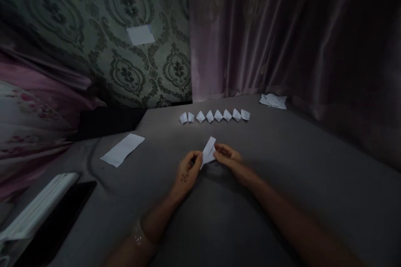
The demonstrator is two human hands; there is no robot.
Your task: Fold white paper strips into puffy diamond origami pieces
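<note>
A partly folded piece of white paper (209,152) is held up between my two hands, above the grey cloth surface. My left hand (189,170) pinches its left edge between thumb and fingers. On the other side, my right hand (229,158) grips the right edge, with the thumb below and curled fingers above. One narrow strip of the paper points up and away from me. Beyond it stands a row of several small folded white paper shapes (218,116), pointed at the top.
At the left lies a flat white paper sheet (122,150). Nearer me are a white bar-shaped object (42,204) and a dark flat panel (62,221). Loose white papers (273,101) lie at the back right by the curtain (238,29). A black cloth-like item (109,121) lies back left.
</note>
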